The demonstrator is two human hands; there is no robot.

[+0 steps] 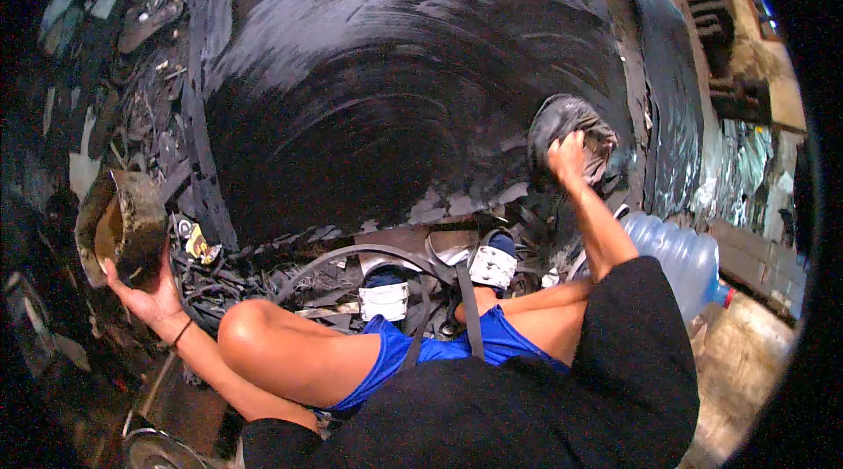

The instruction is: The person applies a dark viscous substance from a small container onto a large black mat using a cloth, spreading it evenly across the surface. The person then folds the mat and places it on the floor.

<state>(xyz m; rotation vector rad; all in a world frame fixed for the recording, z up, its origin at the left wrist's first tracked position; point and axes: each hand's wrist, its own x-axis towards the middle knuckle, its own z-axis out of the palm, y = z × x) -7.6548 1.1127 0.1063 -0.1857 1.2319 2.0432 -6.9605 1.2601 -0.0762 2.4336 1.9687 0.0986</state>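
At the left, my left hand grips the lower part of a grimy, crusted container. The container is tilted, so its brownish inside shows. Over on the right, my right hand presses a bunched dark rag onto the right part of a large black sheet. Curved, shiny wet streaks run across the sheet, brightest toward its far left. My fingers are bent into the rag and their tips are partly hidden in its folds.
Dark strips and scraps lie between my legs and the sheet. A long bar edges the sheet on the left. By my right elbow lies a large clear blue water jug. A black strap crosses near my feet.
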